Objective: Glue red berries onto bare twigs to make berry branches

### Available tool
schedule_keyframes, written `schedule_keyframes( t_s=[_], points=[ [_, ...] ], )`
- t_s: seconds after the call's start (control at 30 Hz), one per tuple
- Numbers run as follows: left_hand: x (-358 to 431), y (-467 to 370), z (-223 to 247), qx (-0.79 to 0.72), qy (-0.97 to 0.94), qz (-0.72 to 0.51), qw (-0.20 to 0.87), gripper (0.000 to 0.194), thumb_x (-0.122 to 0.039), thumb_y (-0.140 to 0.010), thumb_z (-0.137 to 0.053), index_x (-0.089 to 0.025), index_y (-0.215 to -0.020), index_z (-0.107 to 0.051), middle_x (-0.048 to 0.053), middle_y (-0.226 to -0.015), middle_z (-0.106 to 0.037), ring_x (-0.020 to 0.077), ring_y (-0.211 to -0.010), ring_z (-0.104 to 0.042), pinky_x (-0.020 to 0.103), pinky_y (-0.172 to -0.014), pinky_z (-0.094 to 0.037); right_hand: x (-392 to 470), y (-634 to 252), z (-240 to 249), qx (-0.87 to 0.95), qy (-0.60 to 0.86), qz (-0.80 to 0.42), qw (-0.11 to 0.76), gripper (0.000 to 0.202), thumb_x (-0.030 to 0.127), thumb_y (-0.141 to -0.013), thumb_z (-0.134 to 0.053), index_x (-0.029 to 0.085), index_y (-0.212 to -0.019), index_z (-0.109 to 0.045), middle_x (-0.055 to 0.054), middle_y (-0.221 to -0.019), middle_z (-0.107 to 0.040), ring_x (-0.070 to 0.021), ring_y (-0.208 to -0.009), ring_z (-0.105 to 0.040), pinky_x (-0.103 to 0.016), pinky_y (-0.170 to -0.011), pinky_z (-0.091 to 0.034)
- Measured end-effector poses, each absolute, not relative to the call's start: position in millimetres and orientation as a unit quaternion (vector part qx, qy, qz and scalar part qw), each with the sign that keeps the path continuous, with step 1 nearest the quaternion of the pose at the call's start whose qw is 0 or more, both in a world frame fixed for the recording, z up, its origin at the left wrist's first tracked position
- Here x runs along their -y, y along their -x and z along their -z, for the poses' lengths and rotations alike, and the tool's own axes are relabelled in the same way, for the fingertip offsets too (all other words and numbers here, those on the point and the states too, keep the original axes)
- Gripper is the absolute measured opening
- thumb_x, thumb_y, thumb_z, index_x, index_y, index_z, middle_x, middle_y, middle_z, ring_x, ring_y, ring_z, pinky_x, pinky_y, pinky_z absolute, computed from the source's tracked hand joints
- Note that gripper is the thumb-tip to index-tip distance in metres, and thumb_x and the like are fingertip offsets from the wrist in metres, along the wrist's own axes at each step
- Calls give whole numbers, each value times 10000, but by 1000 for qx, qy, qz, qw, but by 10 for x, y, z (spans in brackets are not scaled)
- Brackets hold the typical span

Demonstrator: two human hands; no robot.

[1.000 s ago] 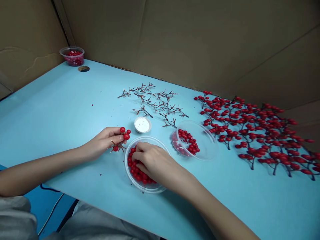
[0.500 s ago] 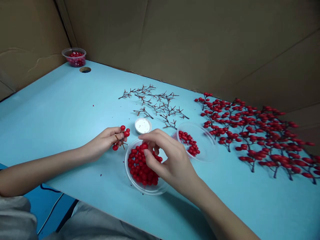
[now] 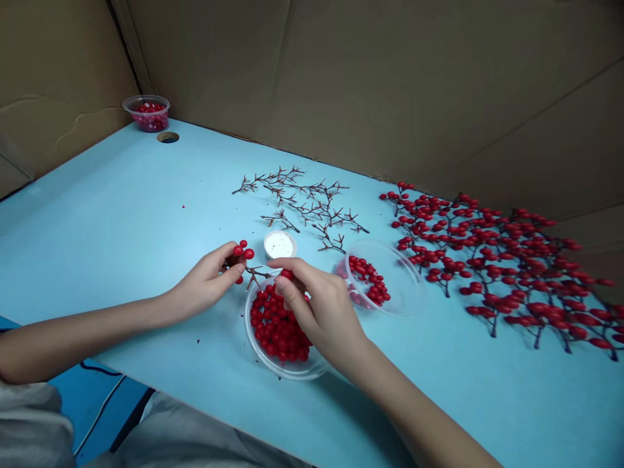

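Note:
My left hand (image 3: 210,278) pinches a thin brown artificial branch (image 3: 257,273) that bears several red berries on its left part. The bare forked twigs at its right end point toward my right hand (image 3: 319,302). Between the thumb and forefinger of that hand is a red berry (image 3: 286,275), close to the twig tips; whether they touch I cannot tell. Below both hands stands a round clear tub (image 3: 292,375) holding many loose red berries (image 3: 280,331), partly covered by my right hand. A small white cup (image 3: 279,246) sits just behind the tub.
Bare brown branches (image 3: 316,207) lie behind the cup. Berry-covered branches (image 3: 507,266) spread over the right side of the blue table (image 3: 121,214). A tilted clear container (image 3: 404,286) with berries is right of my hand. Another berry tub (image 3: 149,116) stands in the far left corner.
My right hand has lifted a berry from the tub and moved slightly left, up to the branch. My left hand has turned the branch so its bare tips point right.

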State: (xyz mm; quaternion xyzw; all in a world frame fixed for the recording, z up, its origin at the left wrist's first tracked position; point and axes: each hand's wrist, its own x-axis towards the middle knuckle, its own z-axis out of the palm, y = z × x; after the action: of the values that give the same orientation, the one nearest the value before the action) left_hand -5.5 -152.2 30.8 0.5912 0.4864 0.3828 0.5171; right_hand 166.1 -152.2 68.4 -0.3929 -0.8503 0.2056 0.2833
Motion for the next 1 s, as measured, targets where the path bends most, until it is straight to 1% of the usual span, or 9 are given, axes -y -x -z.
schedule_keyframes(
  t_s=[0.1,0.27,0.37,0.43,0.53,0.63,0.73,0.83,1.0],
  points=[
    [1528,80,-273,-493,-661,-376,423,71,-209,-777,-426,-165,-722,-422,6,-756,-462,124,-733,-441,257,-658,-370,1532,-1655,-680,856,380,-203,285,123,202,-824,-411,166,-855,-525,-16,-729,-621,-105,-644,-568,-205,-572,-417],
    [1558,89,-306,-478,-716,-390,327,106,-169,-778,-423,-171,-672,-408,-3,-701,-418,117,-682,-416,251,-634,-350,1510,-1670,-674,866,373,-182,278,101,138,-803,-425,158,-762,-516,-11,-677,-594,-92,-607,-543,-192,-543,-409],
    [1561,126,-329,-427,-719,-413,361,67,-197,-785,-430,-168,-752,-480,20,-759,-445,128,-704,-439,259,-640,-367,1491,-1726,-731,876,352,-166,284,104,112,-800,-422,157,-764,-509,-14,-678,-576,-87,-609,-527,-183,-525,-399],
    [1545,167,-345,-381,-701,-427,425,145,-246,-798,-412,-164,-789,-531,48,-808,-477,151,-745,-468,281,-661,-385,1486,-1777,-794,883,337,-160,284,119,110,-808,-407,164,-774,-507,-16,-695,-568,-86,-618,-519,-183,-530,-400],
    [1508,211,-372,-343,-665,-425,510,252,-314,-808,-395,-156,-744,-581,69,-799,-516,179,-773,-490,313,-699,-389,1489,-1839,-879,895,314,-162,273,139,120,-822,-385,176,-785,-507,-16,-704,-554,-84,-616,-505,-188,-544,-406],
    [1495,203,-385,-360,-658,-415,515,213,-337,-795,-442,-164,-769,-564,54,-781,-510,162,-752,-479,295,-684,-382,1500,-1851,-906,906,291,-163,260,146,135,-830,-373,177,-787,-506,-15,-690,-541,-85,-607,-494,-188,-536,-399],
    [1511,186,-376,-358,-692,-428,459,137,-319,-774,-502,-185,-794,-489,30,-795,-462,141,-753,-443,266,-671,-370,1514,-1825,-887,914,277,-158,251,171,137,-838,-351,171,-780,-508,-14,-678,-535,-83,-588,-480,-184,-522,-388],
    [1529,198,-385,-324,-750,-439,373,182,-257,-735,-572,-209,-836,-428,19,-846,-426,137,-798,-410,258,-708,-356,1531,-1796,-869,918,269,-164,241,190,133,-842,-341,157,-771,-515,-20,-682,-541,-82,-587,-480,-182,-521,-382],
    [1558,208,-481,-308,-836,-349,290,197,-183,-746,-559,-231,-903,-450,25,-885,-429,143,-839,-406,266,-740,-359,1567,-1771,-862,921,270,-177,217,215,121,-843,-326,150,-766,-524,-28,-713,-555,-86,-611,-493,-188,-541,-383]
  ],
)
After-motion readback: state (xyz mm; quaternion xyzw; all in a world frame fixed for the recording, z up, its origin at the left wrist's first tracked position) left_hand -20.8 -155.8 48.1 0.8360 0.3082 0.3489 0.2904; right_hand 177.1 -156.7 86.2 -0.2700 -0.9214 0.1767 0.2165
